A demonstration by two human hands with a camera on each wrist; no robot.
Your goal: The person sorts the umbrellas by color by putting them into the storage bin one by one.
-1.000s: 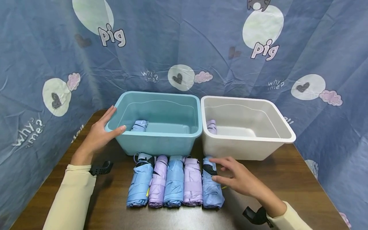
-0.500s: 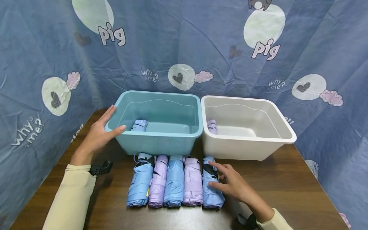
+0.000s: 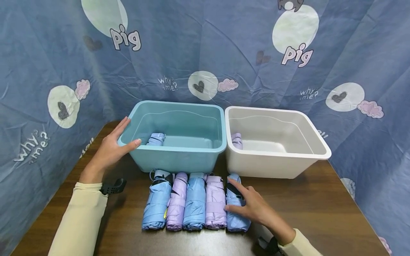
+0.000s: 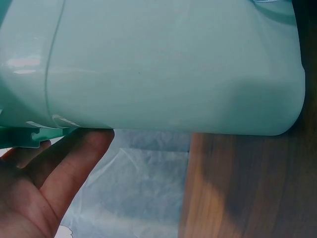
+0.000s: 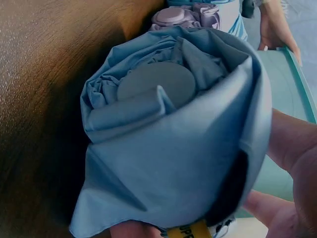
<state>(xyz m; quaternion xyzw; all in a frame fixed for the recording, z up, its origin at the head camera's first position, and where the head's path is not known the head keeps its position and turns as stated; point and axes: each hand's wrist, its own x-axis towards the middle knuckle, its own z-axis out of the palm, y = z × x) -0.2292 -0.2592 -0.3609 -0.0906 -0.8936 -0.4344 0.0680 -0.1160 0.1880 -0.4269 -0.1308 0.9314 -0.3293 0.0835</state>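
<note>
In the head view, my left hand (image 3: 111, 146) rests at the left front corner of the teal bin (image 3: 174, 160). Its thumb lies over the front rim, and its straight fingers touch the outer wall (image 4: 158, 69). My right hand (image 3: 254, 208) is spread over the rightmost folded blue umbrella (image 3: 235, 215), thumb at its left side and index finger extended across it. The right wrist view shows this umbrella (image 5: 173, 148) close up, with fingers beside and partly behind it. Left of it lie a lilac umbrella (image 3: 215, 206), a blue one (image 3: 194, 206), another lilac (image 3: 176, 208) and another blue (image 3: 156, 206).
A white bin (image 3: 275, 165) stands right of the teal one, holding a lilac umbrella (image 3: 237, 141). Inside the teal bin lies a blue umbrella (image 3: 156, 139). The wooden table (image 3: 317, 206) meets a patterned blue cloth (image 3: 205, 42) behind.
My right hand has moved left and slightly down over the rightmost blue umbrella; its thumb now reaches the umbrella's left side. My left hand stays on the teal bin.
</note>
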